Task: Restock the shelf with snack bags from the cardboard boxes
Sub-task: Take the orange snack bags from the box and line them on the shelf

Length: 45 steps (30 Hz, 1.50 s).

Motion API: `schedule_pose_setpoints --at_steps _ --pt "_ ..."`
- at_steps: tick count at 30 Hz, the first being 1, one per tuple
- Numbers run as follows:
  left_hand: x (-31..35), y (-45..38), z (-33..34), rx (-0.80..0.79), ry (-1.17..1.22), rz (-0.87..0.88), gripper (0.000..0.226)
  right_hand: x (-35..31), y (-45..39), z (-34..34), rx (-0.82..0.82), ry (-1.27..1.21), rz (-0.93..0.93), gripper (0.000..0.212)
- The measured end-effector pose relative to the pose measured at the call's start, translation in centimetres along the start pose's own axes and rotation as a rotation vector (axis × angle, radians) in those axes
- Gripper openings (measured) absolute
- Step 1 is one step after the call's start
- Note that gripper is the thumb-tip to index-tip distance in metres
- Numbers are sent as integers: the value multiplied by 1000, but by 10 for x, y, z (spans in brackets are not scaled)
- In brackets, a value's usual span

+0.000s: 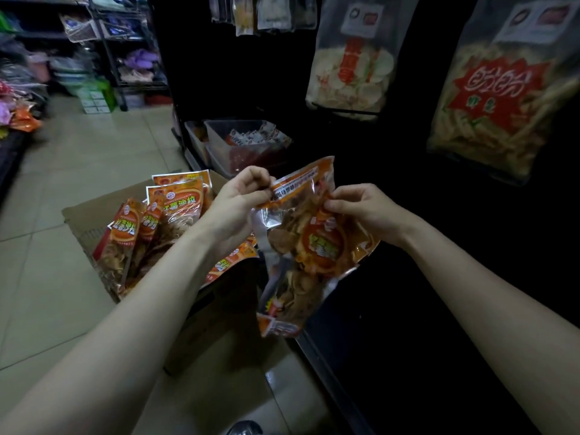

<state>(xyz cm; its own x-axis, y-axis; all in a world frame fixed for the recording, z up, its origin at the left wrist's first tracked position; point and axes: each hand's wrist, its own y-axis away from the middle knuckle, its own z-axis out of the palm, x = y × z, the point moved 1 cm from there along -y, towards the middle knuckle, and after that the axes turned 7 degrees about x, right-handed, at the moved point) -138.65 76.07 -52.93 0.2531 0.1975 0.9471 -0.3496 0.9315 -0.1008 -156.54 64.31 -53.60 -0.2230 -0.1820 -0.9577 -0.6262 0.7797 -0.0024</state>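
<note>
An orange snack bag (309,246) of brown chips hangs upright in front of me, above the floor beside the dark shelf (439,277). My left hand (241,199) pinches its top left corner. My right hand (361,208) pinches its upper right edge. Below and to the left, an open cardboard box (81,224) on the floor holds several more of the same orange bags (175,202), standing on end.
Two large clear bags of snacks (351,64) (502,98) hang on the dark shelf at upper right. Clear plastic bins (241,142) of small packets sit low on the shelf behind the box. Tiled floor (78,158) stretches left toward wire racks (125,51) of goods.
</note>
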Motion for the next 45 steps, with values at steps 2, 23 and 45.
schedule_pose_setpoints --at_steps 2,23,45 --pt "-4 -3 -8 58 -205 -24 26 0 2 -1 123 263 -91 13" --pt "-88 -24 19 442 74 -267 21 73 13 -38 389 -107 103 12" --pt "-307 -86 -21 95 -785 -497 58 234 -150 -18 698 784 344 29"
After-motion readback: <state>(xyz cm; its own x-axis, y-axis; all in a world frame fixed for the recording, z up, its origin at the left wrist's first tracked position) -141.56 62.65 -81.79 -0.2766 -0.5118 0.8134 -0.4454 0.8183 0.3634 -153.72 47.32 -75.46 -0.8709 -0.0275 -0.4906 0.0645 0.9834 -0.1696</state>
